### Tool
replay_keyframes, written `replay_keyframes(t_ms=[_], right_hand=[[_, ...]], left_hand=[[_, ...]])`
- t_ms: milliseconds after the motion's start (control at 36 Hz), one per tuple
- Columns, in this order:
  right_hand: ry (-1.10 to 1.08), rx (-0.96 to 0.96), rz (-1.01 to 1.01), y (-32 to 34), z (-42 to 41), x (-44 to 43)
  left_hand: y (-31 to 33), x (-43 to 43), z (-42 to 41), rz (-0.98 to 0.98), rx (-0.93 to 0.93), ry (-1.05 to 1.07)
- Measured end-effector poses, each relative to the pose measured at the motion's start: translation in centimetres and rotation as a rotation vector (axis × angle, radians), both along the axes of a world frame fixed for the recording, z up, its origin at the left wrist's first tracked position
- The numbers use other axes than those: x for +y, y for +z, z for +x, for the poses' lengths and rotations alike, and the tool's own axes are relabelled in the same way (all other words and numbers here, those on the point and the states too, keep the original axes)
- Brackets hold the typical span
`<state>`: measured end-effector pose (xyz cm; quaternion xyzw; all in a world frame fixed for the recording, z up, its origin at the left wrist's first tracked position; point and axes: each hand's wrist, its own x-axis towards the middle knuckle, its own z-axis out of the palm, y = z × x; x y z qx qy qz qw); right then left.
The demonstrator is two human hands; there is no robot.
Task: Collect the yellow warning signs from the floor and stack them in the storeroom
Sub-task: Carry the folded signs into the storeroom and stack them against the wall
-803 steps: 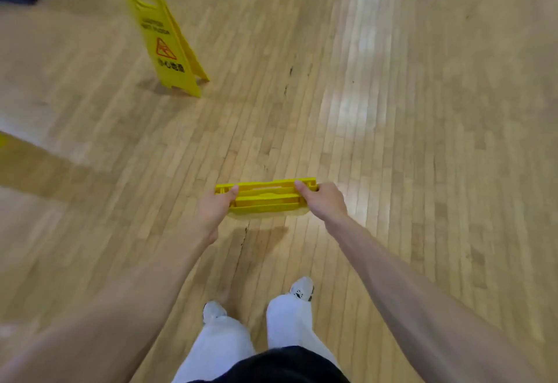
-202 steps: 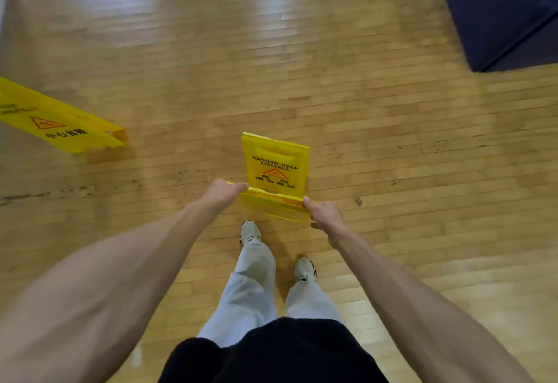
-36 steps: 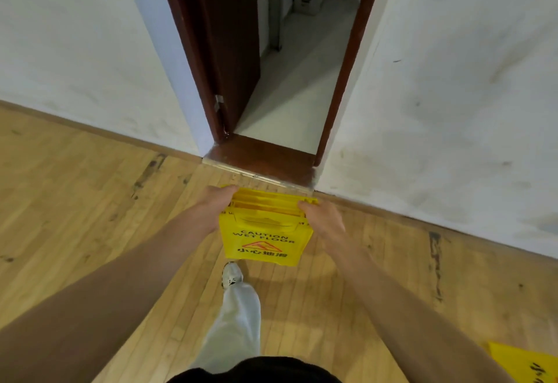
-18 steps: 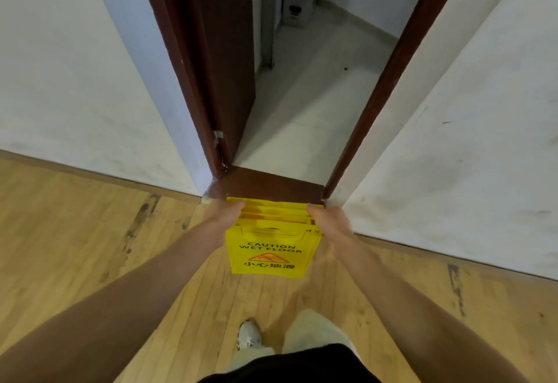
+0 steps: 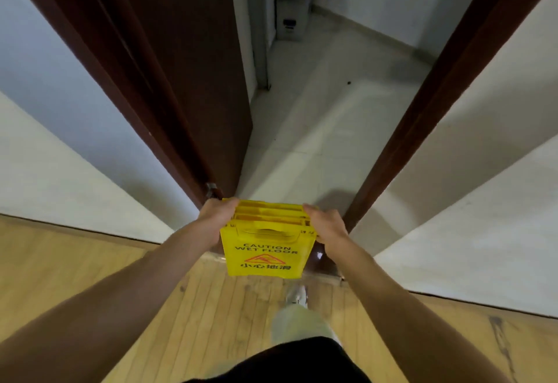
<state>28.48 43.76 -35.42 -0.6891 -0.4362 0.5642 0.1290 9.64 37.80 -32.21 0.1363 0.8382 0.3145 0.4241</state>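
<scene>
I hold a bundle of folded yellow warning signs [image 5: 265, 249] upright in front of me, tops up, at the doorway threshold. The nearest sign reads "CAUTION WET FLOOR" with a red triangle. My left hand [image 5: 218, 215] grips the bundle's left top edge and my right hand [image 5: 327, 227] grips its right top edge. The signs behind the front one show only their top edges.
A dark red door [image 5: 181, 65] stands open inward on the left, the door frame [image 5: 422, 110] on the right. The storeroom floor [image 5: 317, 128] is pale tile, with a white box [image 5: 294, 5] at the far wall. White walls flank the doorway; wood floor [image 5: 211, 316] lies underfoot.
I have walked closer to the doorway; the threshold is now under the signs and the storeroom fills more of the view. Both hands keep the same grip.
</scene>
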Motion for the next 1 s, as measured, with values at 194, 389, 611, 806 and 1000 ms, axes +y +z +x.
replay_keyframes(t_ms=[194, 389, 611, 806, 1000], right_hand=[[0.093, -0.042, 0.054, 0.4, -2.4, 10.6], [0.078, -0.07, 0.107, 0.1, -4.8, 19.7], [-0.083, -0.07, 0.081, -1.3, -8.7, 30.5], [-0.208, -0.052, 0.046, 0.6, -11.9, 39.4], [-0.352, 0.059, 0.037, 1.9, -11.9, 45.0]], left_hand=[[0.0, 11.0, -3.6, -0.026, 0.049, 0.031], [0.7, 20.1, -5.9, -0.012, 0.123, -0.057], [0.7, 32.5, -10.3, -0.034, 0.101, -0.219], [1.9, 42.3, -13.8, -0.022, 0.086, -0.344], [2.3, 51.0, -13.4, -0.023, 0.066, -0.395]])
